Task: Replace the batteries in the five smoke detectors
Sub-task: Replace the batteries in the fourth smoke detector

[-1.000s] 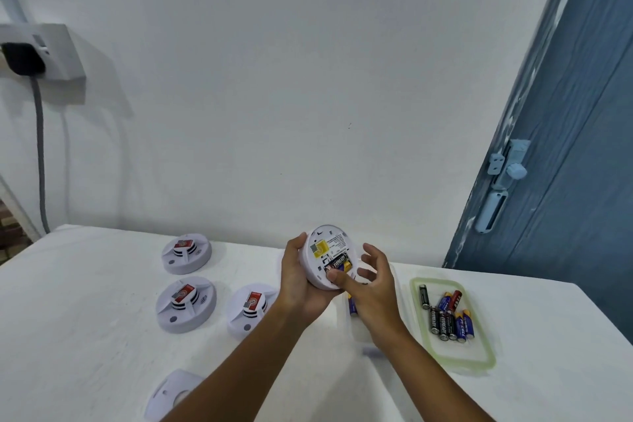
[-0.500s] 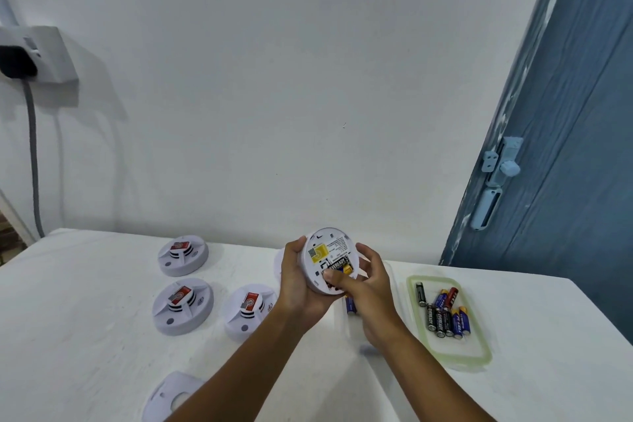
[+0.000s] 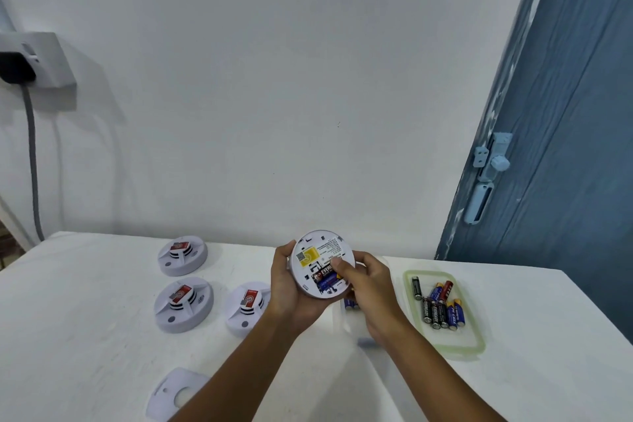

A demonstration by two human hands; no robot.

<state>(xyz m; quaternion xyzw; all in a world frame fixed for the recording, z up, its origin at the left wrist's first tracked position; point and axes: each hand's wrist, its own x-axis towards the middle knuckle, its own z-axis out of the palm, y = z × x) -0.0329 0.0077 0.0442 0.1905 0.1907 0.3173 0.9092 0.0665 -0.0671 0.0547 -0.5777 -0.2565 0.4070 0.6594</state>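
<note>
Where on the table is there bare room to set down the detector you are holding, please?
Bare tabletop lies left of the three resting detectors, and more at the right beyond the battery tray. The middle is crowded: both hands, the held detector, a clear container, and the mounting plate near the front.
</note>
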